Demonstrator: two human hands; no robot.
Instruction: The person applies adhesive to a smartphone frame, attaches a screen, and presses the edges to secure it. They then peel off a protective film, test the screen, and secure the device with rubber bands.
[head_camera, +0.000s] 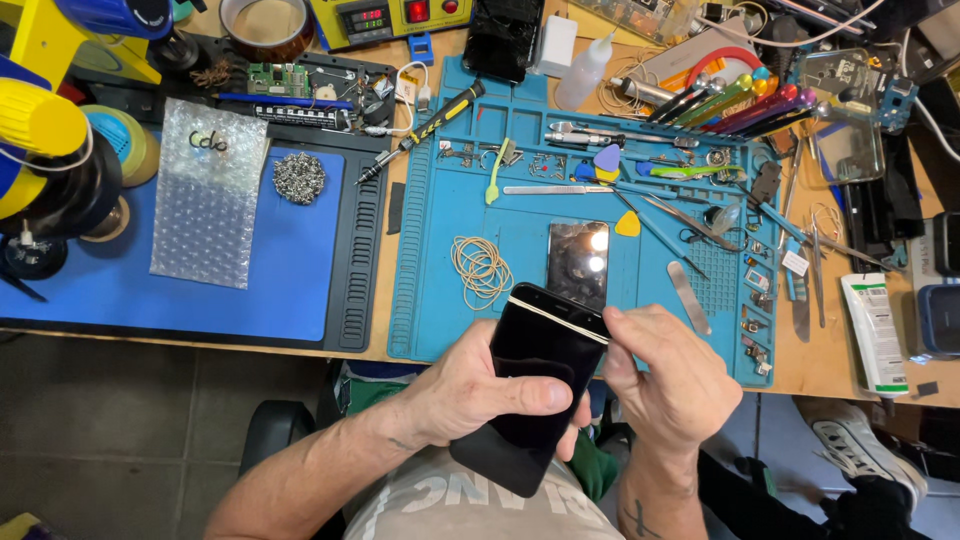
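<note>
While the black phone (535, 385) is clasped in the left hand (470, 390), the rubber band (560, 318) pinched shut between the right hand (665, 385) fingers (622, 335) is best stretched evenly across its top end.

Left hand (470, 390): enters from lower left on a bare forearm, palm turned inward, fingers curled in a closed grip, thumb (535, 395) laid flat and extended across toward the right. Right hand (665, 375): rises from below on a bare, tattooed forearm, back of hand up, fingers bent, thumb and forefinger pinched together at its upper left. Both hands close together, near touching, held before the torso.
</note>
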